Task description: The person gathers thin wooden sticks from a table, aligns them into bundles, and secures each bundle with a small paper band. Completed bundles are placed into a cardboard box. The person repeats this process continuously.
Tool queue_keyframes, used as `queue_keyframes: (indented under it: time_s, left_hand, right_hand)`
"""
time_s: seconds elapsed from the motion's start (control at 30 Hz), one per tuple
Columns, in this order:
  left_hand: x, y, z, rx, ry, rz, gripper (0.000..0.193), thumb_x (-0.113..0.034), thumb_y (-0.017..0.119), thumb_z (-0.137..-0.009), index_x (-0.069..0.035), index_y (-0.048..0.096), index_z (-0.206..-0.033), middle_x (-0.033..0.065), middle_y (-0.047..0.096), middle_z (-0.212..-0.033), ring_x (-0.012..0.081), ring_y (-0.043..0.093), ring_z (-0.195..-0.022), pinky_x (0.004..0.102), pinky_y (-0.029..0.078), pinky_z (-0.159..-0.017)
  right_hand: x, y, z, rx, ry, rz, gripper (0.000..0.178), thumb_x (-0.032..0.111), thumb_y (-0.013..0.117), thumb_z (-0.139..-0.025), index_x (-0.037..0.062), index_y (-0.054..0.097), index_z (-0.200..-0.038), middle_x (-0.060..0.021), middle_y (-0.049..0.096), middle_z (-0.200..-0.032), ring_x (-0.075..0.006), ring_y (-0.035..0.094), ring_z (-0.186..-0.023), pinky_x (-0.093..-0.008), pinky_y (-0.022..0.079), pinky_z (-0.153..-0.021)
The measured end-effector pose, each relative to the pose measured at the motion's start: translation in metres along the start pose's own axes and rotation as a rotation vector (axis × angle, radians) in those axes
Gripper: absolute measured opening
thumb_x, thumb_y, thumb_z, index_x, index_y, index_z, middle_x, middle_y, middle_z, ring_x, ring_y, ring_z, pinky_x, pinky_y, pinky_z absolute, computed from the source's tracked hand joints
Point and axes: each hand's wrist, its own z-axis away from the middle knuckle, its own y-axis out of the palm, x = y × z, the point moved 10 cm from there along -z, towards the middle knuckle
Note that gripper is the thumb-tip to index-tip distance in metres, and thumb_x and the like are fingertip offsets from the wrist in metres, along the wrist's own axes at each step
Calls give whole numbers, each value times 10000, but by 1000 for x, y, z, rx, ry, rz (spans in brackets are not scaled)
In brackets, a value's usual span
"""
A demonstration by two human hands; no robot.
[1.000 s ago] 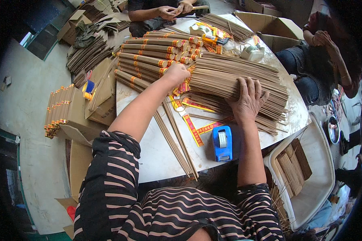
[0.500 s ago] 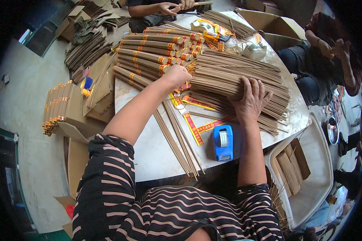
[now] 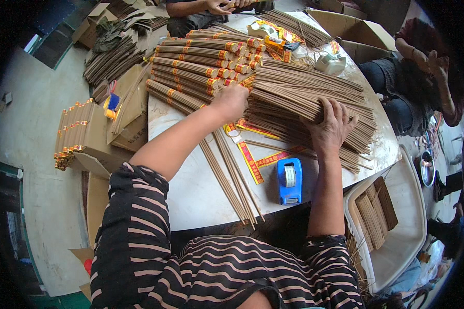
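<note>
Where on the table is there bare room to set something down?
Widest: the table between left forearm and loose sticks, down to the near edge. Smaller: between those sticks and the blue dispenser. Crowded: farther in, with wrapped bundles, stick pile and right hand.

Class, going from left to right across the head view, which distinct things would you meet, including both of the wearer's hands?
Stack of banded stick bundles → small blue-and-yellow item → left hand → blue tape dispenser → right hand → round metal bowl.
</note>
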Motion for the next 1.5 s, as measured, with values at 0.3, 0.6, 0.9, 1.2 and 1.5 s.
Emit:
queue_keyframes:
  time_s: [0.3,0.6,0.9,1.2,1.5]
  left_hand:
    - [21,3,-56,21,-63,-5,185,-128,514,-756,25,582,-836,234,599,-891,392,587,-841,457,470,-759]
    - [63,40,-77,84,-425,315,265,-146,548,-750,52,606,-915,254,613,-938,347,607,-891,415,485,-787]
    - [28,25,-34,259,-214,37,160,-79,543,-741,44,613,-814,237,625,-828,362,627,-782,429,501,-694]
    - [12,4,-60,-77,50,-368,183,-41,519,-765,12,600,-920,182,588,-904,289,603,-902,378,517,-736]
    - [9,23,-53,61,206,-376,162,-38,494,-758,-51,644,-820,121,572,-969,280,541,-973,386,467,-818]
  right_hand:
    - [1,1,6,6,-26,-36,601,291,809,-519,236,579,-1071,25,509,-1127,-205,405,-1157,-579,92,-1046]
    - [0,14,15,22,-84,-24,688,270,826,-453,250,559,-1086,-4,440,-1292,-222,351,-1235,-567,94,-1054]
    - [-2,10,11,1,-73,-12,706,269,820,-477,257,537,-1123,-13,454,-1275,-219,372,-1217,-551,98,-1059]
    - [-2,17,16,144,-111,-60,776,357,809,-511,254,494,-1213,-51,365,-1364,-242,278,-1290,-529,49,-1075]
    - [-1,18,19,185,-156,-91,806,414,787,-539,239,468,-1258,-94,345,-1382,-272,245,-1313,-526,45,-1079]
